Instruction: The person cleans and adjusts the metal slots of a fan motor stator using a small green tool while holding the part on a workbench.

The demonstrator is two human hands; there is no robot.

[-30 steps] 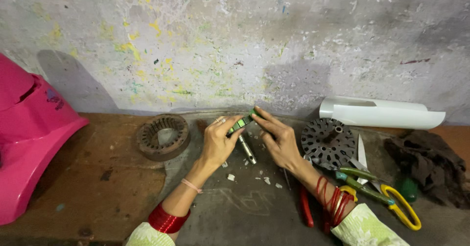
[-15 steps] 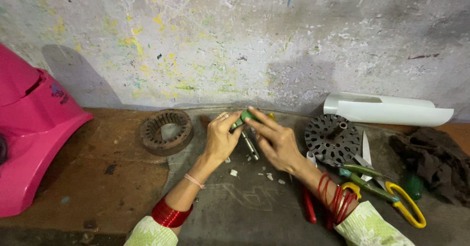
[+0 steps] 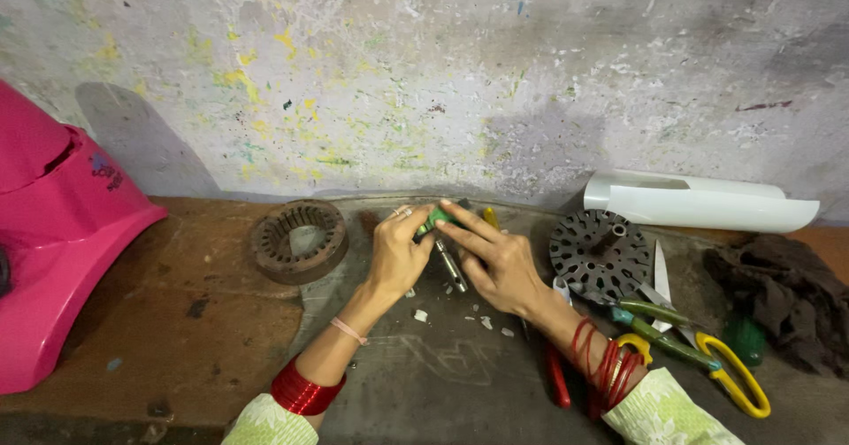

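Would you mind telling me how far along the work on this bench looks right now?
Done: the ribbed metal ring and the perforated round disc lie apart on the bench, so something looks taken apart. In hand: the left hand and right hand pinch a small green part above a metal rod. Left: the scissors and white cover lie untouched.

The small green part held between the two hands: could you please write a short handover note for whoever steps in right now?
Left hand: pinching the small green part at its left end.
Right hand: fingers on the same part from the right.
Below them a metal rod lies on the grey mat, with white scraps around it.
Slotted stator ring lies left; perforated disc and yellow-handled scissors lie right.
The part remains in hand, not set down.
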